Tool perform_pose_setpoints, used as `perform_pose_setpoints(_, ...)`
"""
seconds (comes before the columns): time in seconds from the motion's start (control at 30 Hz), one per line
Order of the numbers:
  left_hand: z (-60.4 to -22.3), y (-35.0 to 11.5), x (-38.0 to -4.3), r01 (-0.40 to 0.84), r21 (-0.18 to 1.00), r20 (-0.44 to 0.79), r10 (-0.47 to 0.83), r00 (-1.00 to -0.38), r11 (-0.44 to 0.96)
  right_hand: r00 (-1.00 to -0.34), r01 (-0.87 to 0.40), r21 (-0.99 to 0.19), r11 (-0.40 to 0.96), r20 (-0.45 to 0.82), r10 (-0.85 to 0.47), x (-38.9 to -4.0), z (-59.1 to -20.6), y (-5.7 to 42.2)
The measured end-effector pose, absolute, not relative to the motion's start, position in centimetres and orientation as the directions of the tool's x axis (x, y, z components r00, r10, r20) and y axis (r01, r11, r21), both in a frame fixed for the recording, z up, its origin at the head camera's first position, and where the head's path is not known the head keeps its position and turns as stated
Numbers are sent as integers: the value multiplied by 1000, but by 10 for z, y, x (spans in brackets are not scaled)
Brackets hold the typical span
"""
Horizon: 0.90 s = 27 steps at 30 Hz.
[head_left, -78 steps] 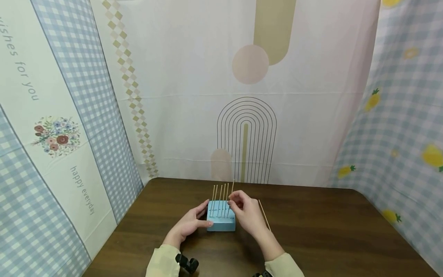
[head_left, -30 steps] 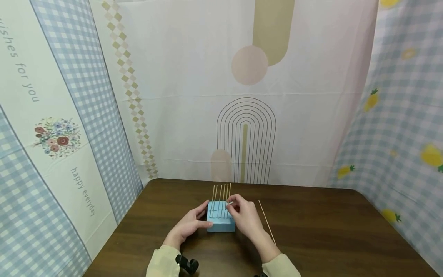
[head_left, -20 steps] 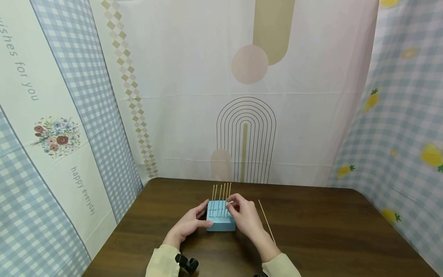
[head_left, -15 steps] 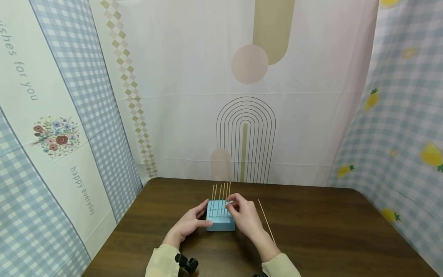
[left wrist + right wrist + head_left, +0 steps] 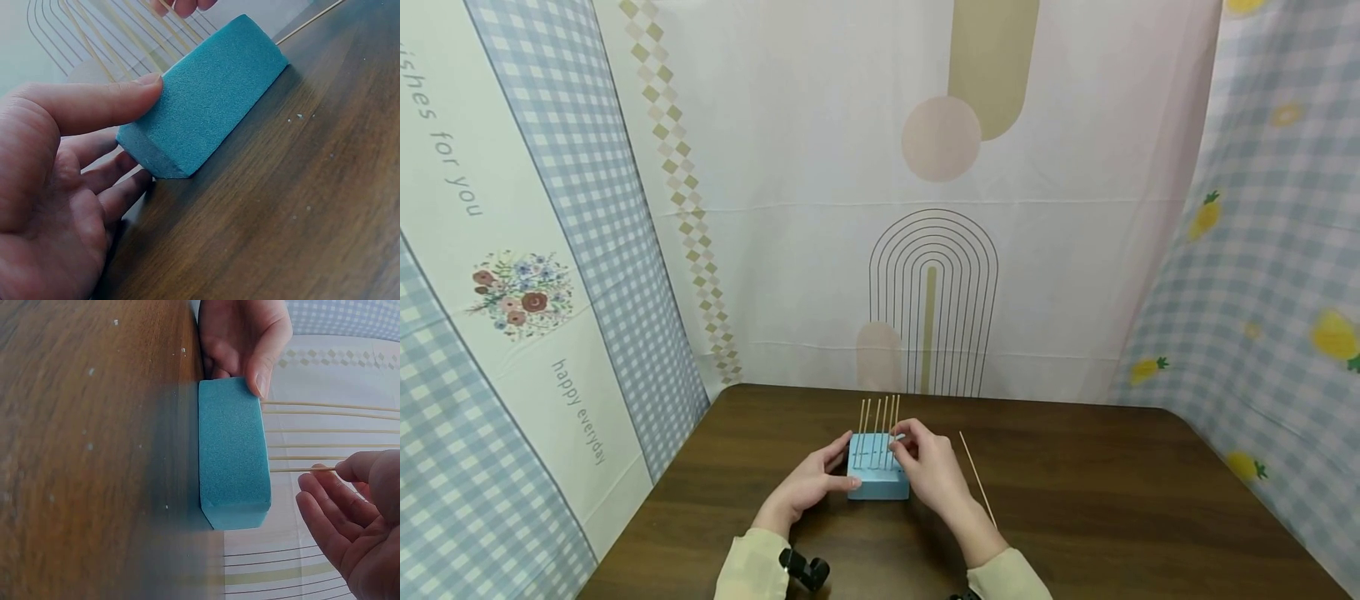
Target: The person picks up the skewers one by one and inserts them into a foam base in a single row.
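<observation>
A light blue foam block (image 5: 880, 489) sits on the table, with several thin wooden sticks (image 5: 877, 417) standing in its top. My left hand (image 5: 808, 485) grips the block's left end; in the left wrist view its thumb (image 5: 119, 103) lies along the front edge and its fingers reach round the side. At the block's right end, my right hand (image 5: 934, 471) pinches the rightmost stick (image 5: 289, 470) between thumb and fingertips, a little above the foam. That stick's foot meets the block in the right wrist view, and it runs roughly parallel to the others.
One loose stick (image 5: 976, 475) lies on the brown wooden table (image 5: 1097, 500), just right of my right forearm. Small pale crumbs (image 5: 300, 116) dot the wood near the block. A patterned white cloth (image 5: 805, 275) hangs behind the table, with checked cloths at both sides.
My right hand has shifted slightly left and down, bringing the pinched stick from a rightward lean to upright in line with the others. My left hand and the block have stayed put.
</observation>
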State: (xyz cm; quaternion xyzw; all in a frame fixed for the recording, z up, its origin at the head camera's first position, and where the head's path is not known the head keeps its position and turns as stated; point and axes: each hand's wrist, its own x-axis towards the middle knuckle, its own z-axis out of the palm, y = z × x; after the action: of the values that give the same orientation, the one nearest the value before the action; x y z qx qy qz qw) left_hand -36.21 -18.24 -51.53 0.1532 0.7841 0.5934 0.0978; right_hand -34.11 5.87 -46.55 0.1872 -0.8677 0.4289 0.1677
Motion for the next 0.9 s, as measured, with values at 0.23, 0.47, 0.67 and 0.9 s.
perform_pose_setpoints(0.23,-515,-182,-363,119,961,24,355,-935,248,-869,-478,-672,567,457,-190,-341,-466,60)
perform_pose_setpoints(0.47,-515,-182,-363,129,957,29,358,-933,259,-866,-479,-667,570,466,-182,-341,-469,61)
perform_pose_setpoints(0.67,-517,-183,-363,123,961,27,361,-932,247,-866,-471,-677,565,477,-150,-341,-470,62)
perform_pose_setpoints(0.9,-517,-184,-363,120,965,30,358,-933,232,-870,-457,-694,557,479,-116,-341,-468,62)
